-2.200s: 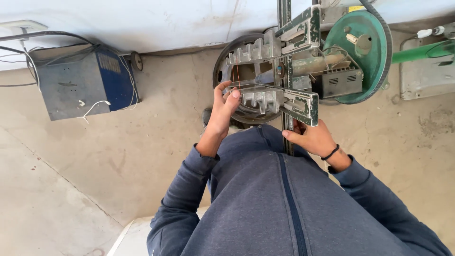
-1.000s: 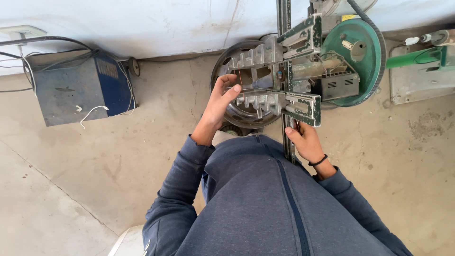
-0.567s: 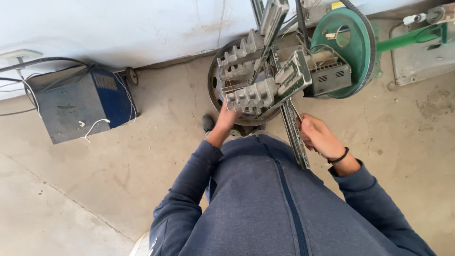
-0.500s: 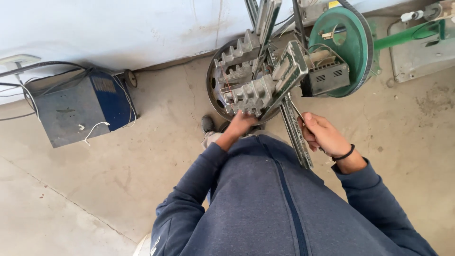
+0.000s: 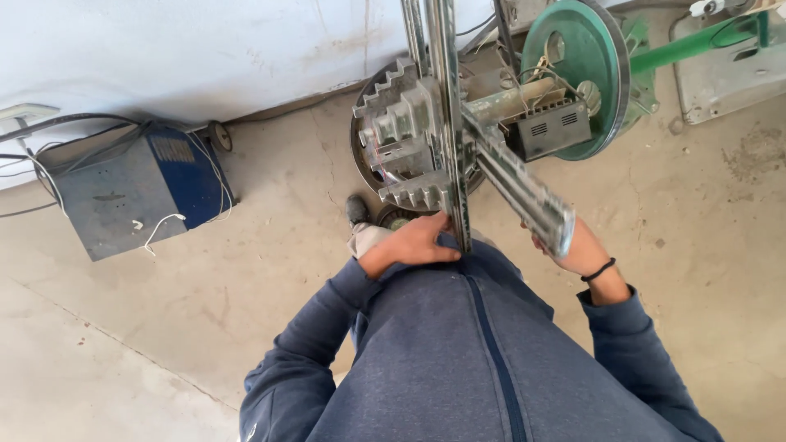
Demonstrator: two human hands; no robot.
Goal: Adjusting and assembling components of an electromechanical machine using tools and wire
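The left hand (image 5: 417, 243) lies flat and open-fingered against the lower end of a vertical metal rail (image 5: 449, 123), just under a toothed metal block assembly (image 5: 407, 151); the right hand (image 5: 577, 245) is curled around the end of a slanted ribbed metal bar (image 5: 520, 187), gripping it; behind these stand a green wheel (image 5: 585, 65) and a black vented box (image 5: 550, 129); a blue machine (image 5: 135, 192) with cables sits well apart on the concrete floor (image 5: 246, 270).

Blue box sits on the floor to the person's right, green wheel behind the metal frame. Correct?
Not quite. The head view shows the blue box on the floor to the person's left, not right. The green wheel is indeed behind the metal frame.
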